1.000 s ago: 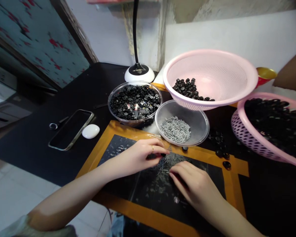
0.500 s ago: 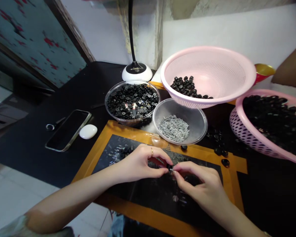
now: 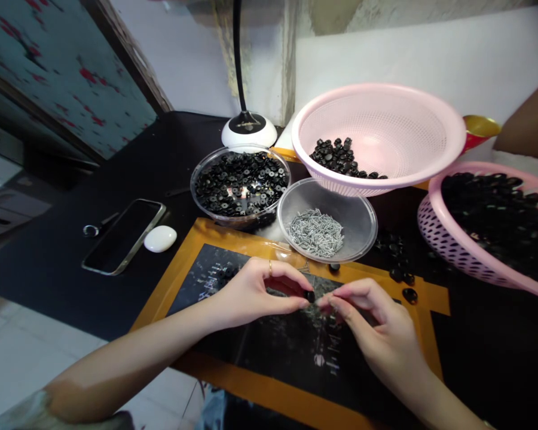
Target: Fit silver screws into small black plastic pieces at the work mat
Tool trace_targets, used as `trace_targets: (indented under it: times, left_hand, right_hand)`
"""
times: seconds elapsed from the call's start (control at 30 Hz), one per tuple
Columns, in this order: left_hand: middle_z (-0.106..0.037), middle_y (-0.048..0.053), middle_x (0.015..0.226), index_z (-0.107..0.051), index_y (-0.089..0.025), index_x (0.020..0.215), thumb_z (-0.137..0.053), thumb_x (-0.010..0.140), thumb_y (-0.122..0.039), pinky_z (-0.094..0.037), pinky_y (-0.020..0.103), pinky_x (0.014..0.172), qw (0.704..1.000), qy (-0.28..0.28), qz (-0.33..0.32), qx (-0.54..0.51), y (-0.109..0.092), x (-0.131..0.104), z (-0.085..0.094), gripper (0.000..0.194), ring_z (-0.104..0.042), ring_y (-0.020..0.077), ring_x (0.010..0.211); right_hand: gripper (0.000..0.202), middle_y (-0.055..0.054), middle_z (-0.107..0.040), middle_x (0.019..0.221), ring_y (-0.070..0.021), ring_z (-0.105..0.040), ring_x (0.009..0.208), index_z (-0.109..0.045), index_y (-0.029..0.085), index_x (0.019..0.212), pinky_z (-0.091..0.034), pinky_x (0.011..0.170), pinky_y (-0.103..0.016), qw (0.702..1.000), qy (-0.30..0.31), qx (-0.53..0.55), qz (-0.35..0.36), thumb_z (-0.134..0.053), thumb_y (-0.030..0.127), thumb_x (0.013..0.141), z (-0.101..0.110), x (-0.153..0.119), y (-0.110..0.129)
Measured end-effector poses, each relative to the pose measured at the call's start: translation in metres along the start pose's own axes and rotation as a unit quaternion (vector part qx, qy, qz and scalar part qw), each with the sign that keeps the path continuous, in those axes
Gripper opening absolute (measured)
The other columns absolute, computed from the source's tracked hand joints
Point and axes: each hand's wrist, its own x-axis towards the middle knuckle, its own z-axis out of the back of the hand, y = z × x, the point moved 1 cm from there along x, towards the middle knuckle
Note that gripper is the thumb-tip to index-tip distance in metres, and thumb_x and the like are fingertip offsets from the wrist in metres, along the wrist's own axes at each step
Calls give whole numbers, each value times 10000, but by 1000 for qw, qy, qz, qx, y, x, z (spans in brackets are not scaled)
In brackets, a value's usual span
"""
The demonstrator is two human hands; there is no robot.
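Observation:
Above the dark work mat [image 3: 269,352], my left hand [image 3: 262,289] pinches a small black round piece [image 3: 310,295] between thumb and fingertips. A gold ring is on one of its fingers. Just to the right, my right hand [image 3: 376,319] has its thumb and fingers pinched together, a small gap from the black piece. Its fingertips are blurred, and whatever they may hold cannot be made out. Beyond the hands, a clear bowl [image 3: 363,224] contains many small silver screws [image 3: 316,233]. Left of that, another clear bowl [image 3: 197,206] is filled with black discs [image 3: 237,179] with centre holes.
A pink colander [image 3: 412,137] with black pieces stands behind the screws. A pink basket [image 3: 452,254] heaped with black pieces is at right. Loose black pieces [image 3: 401,275] lie nearby. A phone [image 3: 125,236], a white oval object [image 3: 160,239] and a lamp base [image 3: 250,131] are left and behind.
My right hand has drawn away to the right from the black piece, where a bit of silver metal showed between the fingertips. My left hand keeps the piece almost in place.

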Motion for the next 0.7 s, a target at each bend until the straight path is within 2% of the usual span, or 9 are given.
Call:
trace_targets:
  times: [0.1,0.23,0.37,0.47,0.57,0.63,0.7]
  left_hand:
    - [-718,75,915,-689,-113,902,-696,724,-152,-581,288,787,1000,8,-7,-8,-2,0,-1,182,-689,164,830]
    - [-715,78,899,-702,-109,899,-699,723,-141,-585,276,767,999,26,-22,-18,-5,0,-2,179,-686,159,809]
    - [-711,88,916,-709,-103,920,-698,730,-135,-584,263,757,999,37,-34,-20,-4,-1,-3,192,-686,159,815]
    - [-715,88,913,-717,-114,908,-702,732,-143,-582,260,754,997,32,-66,-6,-3,-1,-3,179,-688,161,820]
    - [-725,88,887,-727,-126,866,-706,735,-160,-576,261,740,994,29,-105,25,-4,-2,-2,136,-689,161,798]
    - [-727,95,896,-730,-131,858,-691,755,-166,-569,262,735,991,38,-122,48,-4,-3,-2,116,-689,158,791]
    - [-727,97,904,-731,-137,864,-679,771,-173,-562,263,735,988,47,-131,64,-3,-3,-2,112,-687,156,793]
  right_hand:
    - [31,-6,-698,732,-144,-675,641,-613,214,844,-542,597,-233,999,2,-33,37,-591,195,855,1,-1,0]
    - [71,-7,-689,768,-143,-655,686,-624,212,852,-522,636,-238,993,0,-56,100,-619,144,832,0,-2,1]
    - [102,-10,-679,764,-151,-645,696,-615,208,860,-512,643,-257,992,10,-49,118,-622,113,824,-2,-3,0]
    - [94,-16,-670,749,-156,-634,674,-605,206,844,-510,634,-275,992,31,-36,119,-603,113,833,-4,-3,-1]
    - [62,-15,-656,705,-155,-618,638,-604,200,781,-496,600,-274,996,55,-10,69,-606,171,836,-5,-1,0]
    - [116,0,-630,654,-145,-596,606,-595,193,719,-478,562,-256,996,78,27,-18,-649,242,809,-6,1,0]
    - [197,23,-590,610,-127,-562,567,-569,186,673,-456,524,-235,985,109,80,-110,-701,304,760,-7,3,1]
